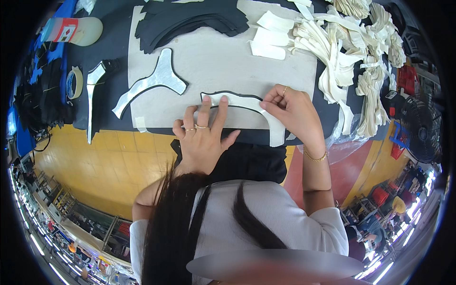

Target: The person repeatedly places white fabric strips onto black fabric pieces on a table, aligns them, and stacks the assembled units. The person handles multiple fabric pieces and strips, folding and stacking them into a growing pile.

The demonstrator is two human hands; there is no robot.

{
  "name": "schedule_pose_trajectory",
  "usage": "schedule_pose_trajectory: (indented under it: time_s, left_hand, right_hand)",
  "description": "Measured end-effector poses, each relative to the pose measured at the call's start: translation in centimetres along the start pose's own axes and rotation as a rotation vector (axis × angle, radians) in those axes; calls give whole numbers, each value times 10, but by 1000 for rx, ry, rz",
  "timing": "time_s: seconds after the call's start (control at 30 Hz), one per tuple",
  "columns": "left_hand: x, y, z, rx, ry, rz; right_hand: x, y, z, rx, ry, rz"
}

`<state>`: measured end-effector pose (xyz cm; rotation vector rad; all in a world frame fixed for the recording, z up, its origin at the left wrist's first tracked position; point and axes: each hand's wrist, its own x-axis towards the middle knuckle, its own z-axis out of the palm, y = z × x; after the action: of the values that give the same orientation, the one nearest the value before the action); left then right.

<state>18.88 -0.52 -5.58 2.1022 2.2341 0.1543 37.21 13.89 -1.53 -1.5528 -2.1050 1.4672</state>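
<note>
A curved white strip (242,101) lies over a black curved piece (231,92), whose edge shows as a dark outline along it. The fingertips of my left hand (202,140) press on the strip's left part, fingers spread. At the strip's bend, my right hand (297,114) pinches it between thumb and finger. Its right end bends down toward the board's near edge. To the left of my hands rests a shiny silver three-armed template (154,80) with black edging. The grey board (204,57) is beneath all of these.
Stacked black cut pieces (190,23) lie at the far edge. White strips (327,52) in bundles heap up at right, beside clear plastic film (338,137). At left are a narrow silver template (91,99), a tape roll (74,82) and a bottle (78,31). A fan (422,124) stands far right.
</note>
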Motion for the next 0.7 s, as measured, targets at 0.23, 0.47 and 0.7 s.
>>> schedule_pose_trajectory:
  time_s: [0.23, 0.47, 0.7]
  left_hand:
    - [12, 10, -11, -60, 86, 29]
    - [23, 29, 9, -310, 53, 291]
    - [15, 30, 18, -212, 98, 234]
  right_hand:
    - [5, 5, 3, -115, 1, -54]
    - [-3, 1, -8, -122, 58, -38]
    - [-32, 11, -1, 401, 178, 132]
